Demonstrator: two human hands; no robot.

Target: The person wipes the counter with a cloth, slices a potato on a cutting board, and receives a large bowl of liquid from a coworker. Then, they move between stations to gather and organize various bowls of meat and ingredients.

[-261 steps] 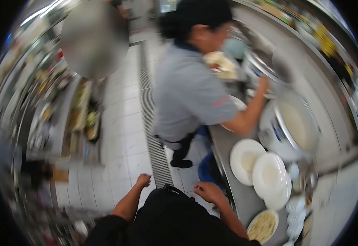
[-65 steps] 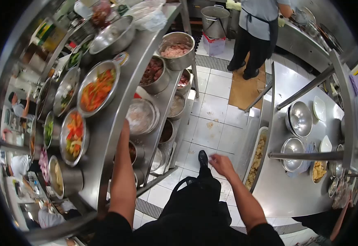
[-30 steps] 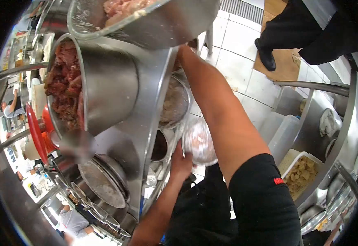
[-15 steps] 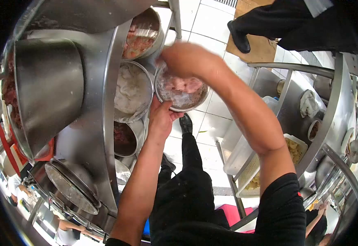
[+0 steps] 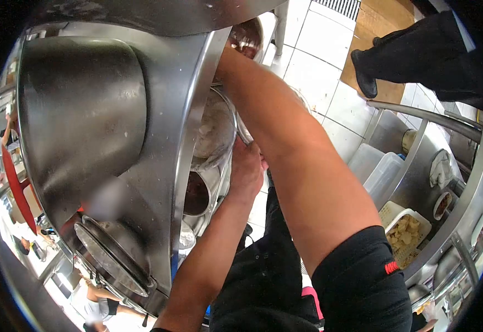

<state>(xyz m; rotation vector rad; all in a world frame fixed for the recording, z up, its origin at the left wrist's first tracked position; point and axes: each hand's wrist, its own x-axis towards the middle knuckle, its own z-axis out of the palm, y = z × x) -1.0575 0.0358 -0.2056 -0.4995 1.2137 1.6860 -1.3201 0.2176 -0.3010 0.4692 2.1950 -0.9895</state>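
Note:
My left hand [image 5: 247, 169] grips the near rim of a round metal bowl [image 5: 245, 133]. My right forearm crosses over this bowl and hides most of it and what is inside. The right arm reaches in under the steel counter's edge, beside a metal pot [image 5: 248, 41] with reddish contents. Only the wrist of my right hand [image 5: 230, 67] shows; its fingers are hidden. Left of the bowl stands a round container of whitish, floury stuff [image 5: 213, 130]. Nearer to me is a metal pot with dark red contents [image 5: 198, 193].
A steel counter [image 5: 166, 138] with a large metal pot [image 5: 86, 110] overhangs the containers on the left. At right, a rack [image 5: 426, 119] holds a basket of pale yellow pieces [image 5: 404, 235] and a cloth [image 5: 441, 169]. Another person's dark-trousered leg [image 5: 413, 55] is at top right.
My right hand has moved from above the bowl, where pinkish meat showed, to under the counter edge. The view has shifted, and my left hand still holds the bowl.

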